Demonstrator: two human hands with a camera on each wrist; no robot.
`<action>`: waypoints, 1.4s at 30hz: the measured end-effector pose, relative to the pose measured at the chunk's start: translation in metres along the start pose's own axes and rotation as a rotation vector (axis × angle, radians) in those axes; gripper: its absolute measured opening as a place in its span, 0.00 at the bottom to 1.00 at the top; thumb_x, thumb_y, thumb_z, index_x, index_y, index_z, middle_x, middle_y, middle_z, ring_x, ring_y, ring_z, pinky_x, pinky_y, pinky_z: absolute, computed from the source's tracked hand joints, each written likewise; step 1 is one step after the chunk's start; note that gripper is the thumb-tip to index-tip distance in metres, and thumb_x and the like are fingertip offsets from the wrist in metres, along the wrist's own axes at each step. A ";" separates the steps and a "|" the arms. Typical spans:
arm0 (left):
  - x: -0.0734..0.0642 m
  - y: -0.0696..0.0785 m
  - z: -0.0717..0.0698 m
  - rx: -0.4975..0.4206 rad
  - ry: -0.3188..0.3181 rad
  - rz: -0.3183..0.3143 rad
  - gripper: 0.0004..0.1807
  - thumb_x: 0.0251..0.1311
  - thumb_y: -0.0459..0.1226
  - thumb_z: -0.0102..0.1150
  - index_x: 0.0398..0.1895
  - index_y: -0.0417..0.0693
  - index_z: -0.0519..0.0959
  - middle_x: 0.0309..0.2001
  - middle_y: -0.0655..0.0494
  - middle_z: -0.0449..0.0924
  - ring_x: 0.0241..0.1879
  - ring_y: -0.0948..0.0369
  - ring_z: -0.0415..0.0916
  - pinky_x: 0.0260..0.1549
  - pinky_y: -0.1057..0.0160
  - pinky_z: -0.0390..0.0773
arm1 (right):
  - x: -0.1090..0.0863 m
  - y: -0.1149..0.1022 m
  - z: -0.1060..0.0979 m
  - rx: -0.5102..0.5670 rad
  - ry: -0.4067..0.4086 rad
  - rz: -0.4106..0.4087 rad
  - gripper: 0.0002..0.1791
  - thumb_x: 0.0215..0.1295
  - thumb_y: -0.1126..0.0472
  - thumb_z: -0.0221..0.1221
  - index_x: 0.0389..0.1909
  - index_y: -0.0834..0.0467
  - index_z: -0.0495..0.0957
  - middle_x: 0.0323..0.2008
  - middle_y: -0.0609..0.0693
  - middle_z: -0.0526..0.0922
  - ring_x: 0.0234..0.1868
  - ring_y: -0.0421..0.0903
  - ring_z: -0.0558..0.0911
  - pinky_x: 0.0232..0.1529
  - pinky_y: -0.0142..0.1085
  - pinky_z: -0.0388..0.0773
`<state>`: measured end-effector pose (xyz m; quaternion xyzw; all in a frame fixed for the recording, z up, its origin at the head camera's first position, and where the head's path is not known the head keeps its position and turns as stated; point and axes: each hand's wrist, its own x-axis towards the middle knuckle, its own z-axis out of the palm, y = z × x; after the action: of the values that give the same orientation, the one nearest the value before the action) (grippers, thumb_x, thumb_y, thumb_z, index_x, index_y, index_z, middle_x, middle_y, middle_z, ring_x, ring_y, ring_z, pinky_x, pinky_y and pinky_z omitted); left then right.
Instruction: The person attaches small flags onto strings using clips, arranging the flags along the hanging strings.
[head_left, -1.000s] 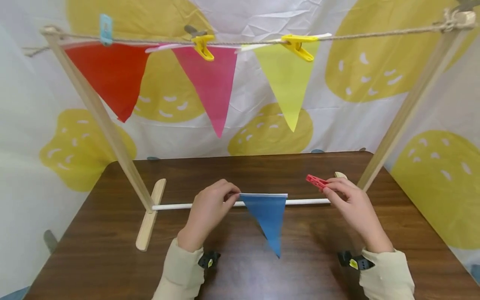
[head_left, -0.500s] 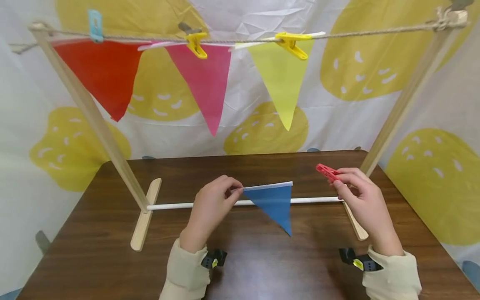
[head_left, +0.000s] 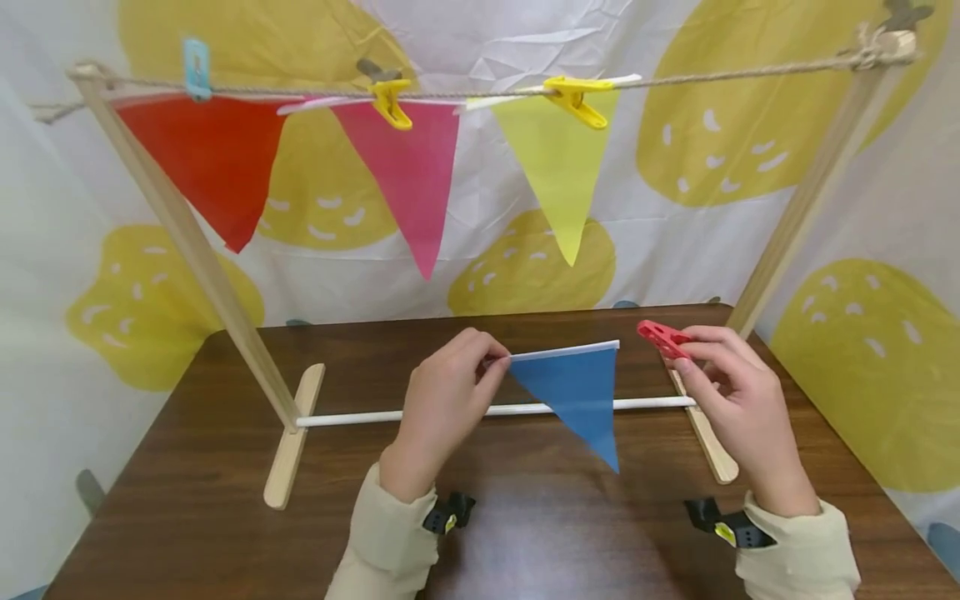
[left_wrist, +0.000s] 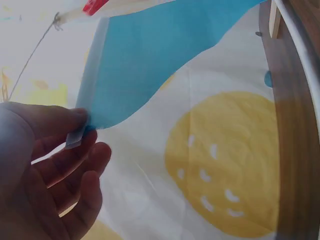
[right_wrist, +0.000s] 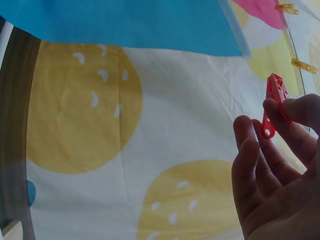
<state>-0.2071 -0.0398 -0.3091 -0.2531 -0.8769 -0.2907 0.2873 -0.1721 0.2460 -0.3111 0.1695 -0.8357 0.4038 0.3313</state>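
Note:
In the head view a blue triangular pennant [head_left: 581,387] hangs by its white-edged top from my left hand [head_left: 450,400], which pinches the left end between thumb and fingers. The left wrist view shows that pinch on the pale strip of the pennant [left_wrist: 145,60]. My right hand [head_left: 738,400] holds a red clothespin [head_left: 663,338] between thumb and index finger, a short way right of the pennant's free corner. Above, red [head_left: 213,158], pink [head_left: 408,171] and yellow [head_left: 558,162] pennants hang from a twine line [head_left: 480,93], held by a light blue clothespin [head_left: 197,70] and yellow clothespins [head_left: 576,100].
A wooden frame with a left post [head_left: 187,242] and a right post [head_left: 813,196] carries the twine over a brown table [head_left: 525,533]. A white rod [head_left: 348,419] joins the feet low down. A patterned cloth [head_left: 337,283] hangs behind.
My left hand has moved up and right, lifting the blue pennant, which now tilts slightly upward at its right end. My right hand has risen a little and moved right with the red clothespin.

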 end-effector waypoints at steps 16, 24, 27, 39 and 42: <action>0.056 0.039 -0.008 0.099 0.140 0.194 0.04 0.57 0.41 0.55 0.29 0.55 0.79 0.28 0.66 0.71 0.24 0.70 0.67 0.19 0.71 0.67 | 0.033 -0.026 -0.026 0.026 0.018 -0.317 0.05 0.50 0.69 0.62 0.28 0.67 0.80 0.39 0.59 0.77 0.35 0.35 0.75 0.34 0.18 0.70; 0.074 0.052 -0.012 0.162 0.179 0.282 0.04 0.56 0.39 0.54 0.27 0.53 0.78 0.29 0.65 0.72 0.28 0.66 0.67 0.19 0.71 0.68 | 0.047 -0.046 -0.034 -0.032 0.032 -0.481 0.17 0.58 0.55 0.56 0.26 0.68 0.80 0.35 0.60 0.78 0.24 0.32 0.71 0.29 0.18 0.67; 0.080 0.055 -0.013 0.165 0.187 0.304 0.05 0.57 0.40 0.54 0.28 0.51 0.78 0.29 0.63 0.71 0.29 0.65 0.67 0.20 0.71 0.69 | 0.051 -0.045 -0.037 -0.090 0.034 -0.516 0.21 0.59 0.51 0.53 0.26 0.66 0.80 0.35 0.59 0.78 0.26 0.33 0.71 0.27 0.19 0.66; 0.107 0.071 -0.016 0.157 0.278 0.387 0.10 0.61 0.40 0.47 0.28 0.50 0.78 0.28 0.60 0.74 0.29 0.63 0.70 0.26 0.71 0.71 | 0.071 -0.048 -0.061 -0.329 -0.019 -0.561 0.26 0.61 0.44 0.48 0.27 0.63 0.81 0.38 0.55 0.79 0.21 0.36 0.70 0.27 0.19 0.63; 0.114 0.077 -0.015 0.145 0.282 0.383 0.11 0.61 0.40 0.46 0.28 0.50 0.78 0.32 0.60 0.74 0.31 0.64 0.71 0.24 0.70 0.72 | 0.074 -0.053 -0.064 -0.325 -0.013 -0.549 0.25 0.60 0.45 0.49 0.27 0.64 0.81 0.38 0.55 0.79 0.22 0.34 0.69 0.28 0.18 0.62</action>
<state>-0.2351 0.0363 -0.1970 -0.3505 -0.7827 -0.1994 0.4741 -0.1698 0.2630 -0.2015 0.3361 -0.8144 0.1595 0.4454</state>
